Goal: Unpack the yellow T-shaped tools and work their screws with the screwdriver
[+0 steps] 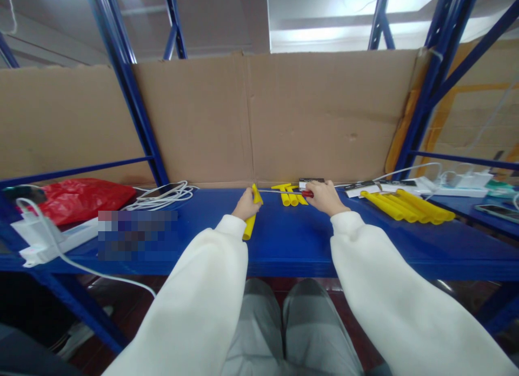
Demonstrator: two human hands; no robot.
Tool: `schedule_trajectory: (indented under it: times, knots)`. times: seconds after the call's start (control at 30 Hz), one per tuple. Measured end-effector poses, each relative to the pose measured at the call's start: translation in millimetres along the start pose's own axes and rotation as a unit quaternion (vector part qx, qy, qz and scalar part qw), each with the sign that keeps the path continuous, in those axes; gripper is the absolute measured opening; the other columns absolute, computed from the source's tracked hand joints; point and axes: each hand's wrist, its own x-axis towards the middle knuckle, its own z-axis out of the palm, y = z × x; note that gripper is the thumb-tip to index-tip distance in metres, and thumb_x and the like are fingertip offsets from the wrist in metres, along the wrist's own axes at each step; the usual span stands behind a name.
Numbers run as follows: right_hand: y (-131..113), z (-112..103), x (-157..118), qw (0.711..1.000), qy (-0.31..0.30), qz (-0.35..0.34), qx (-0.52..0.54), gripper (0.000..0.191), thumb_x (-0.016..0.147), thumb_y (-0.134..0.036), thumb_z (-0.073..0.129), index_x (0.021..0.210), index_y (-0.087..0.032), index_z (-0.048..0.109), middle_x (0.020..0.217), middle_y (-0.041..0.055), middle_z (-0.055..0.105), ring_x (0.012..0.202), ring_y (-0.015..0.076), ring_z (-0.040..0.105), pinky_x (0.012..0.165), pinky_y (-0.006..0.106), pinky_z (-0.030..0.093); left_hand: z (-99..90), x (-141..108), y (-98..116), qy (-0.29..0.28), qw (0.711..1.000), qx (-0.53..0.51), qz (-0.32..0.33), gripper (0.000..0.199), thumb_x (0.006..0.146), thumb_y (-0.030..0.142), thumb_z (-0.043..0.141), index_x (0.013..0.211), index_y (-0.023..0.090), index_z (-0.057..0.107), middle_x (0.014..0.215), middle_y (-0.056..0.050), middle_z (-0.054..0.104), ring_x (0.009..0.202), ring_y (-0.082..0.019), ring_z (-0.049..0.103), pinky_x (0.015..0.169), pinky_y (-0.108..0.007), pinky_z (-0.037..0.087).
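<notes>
My left hand (245, 205) is closed around a yellow plastic tube (248, 228), which stands out above and below the fingers. In my right hand (323, 197) is a screwdriver (307, 193) with a red handle. Its thin metal shaft points left, and the tip reaches close to the upper part of the yellow tube; whether it touches cannot be made out. Behind the shaft, between the hands, lie several short yellow T-shaped pieces (286, 199). A small black-and-white box (311, 182) lies just beyond my right hand.
Several long yellow tubes (405, 207) lie at the right on the blue shelf (211, 246). White cable (174, 195), a red plastic bag (87, 197) and a white power strip (79, 234) are at the left. Cardboard (194, 116) stands along the back between blue posts (140, 106).
</notes>
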Motion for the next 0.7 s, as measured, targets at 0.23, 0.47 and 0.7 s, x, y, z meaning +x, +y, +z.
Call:
schedule_trajectory:
  times: [0.23,0.47,0.7]
  knots:
    - [-5.6,-3.1,-0.5,0.999,-0.032,0.015,-0.009,0.027,0.086,-0.015,0.048,0.103,-0.017,0.069,0.096,0.0142,0.076,0.089,0.0264,0.067,0.081,0.037,0.026,0.5,1.0,-1.1,-0.006,1.0,-0.02,0.001,0.033,0.079,0.008,0.067,0.108,0.016,0.053,0.085,-0.003,0.067,0.061,-0.014,0.064,0.066,-0.027,0.052]
    - [-6.5,-3.7,-1.1,1.0,0.002,0.018,0.004,0.024,0.085,-0.017,0.048,0.098,-0.014,0.067,0.102,0.016,0.074,0.093,0.0284,0.065,0.082,0.038,0.025,2.2,2.1,-2.3,-0.007,1.0,-0.02,0.004,0.033,0.08,0.007,0.065,0.109,0.016,0.052,0.094,-0.005,0.067,0.059,-0.012,0.063,0.063,-0.025,0.052]
    - [-6.9,-7.5,-3.5,0.999,-0.013,0.029,-0.004,0.022,0.088,-0.014,0.052,0.105,-0.019,0.065,0.112,0.014,0.071,0.096,0.0264,0.066,0.077,0.035,0.033,-0.5,-3.1,3.4,-0.021,1.0,-0.015,0.002,0.029,0.082,0.007,0.063,0.107,0.017,0.052,0.087,-0.003,0.067,0.06,-0.013,0.064,0.062,-0.024,0.052]
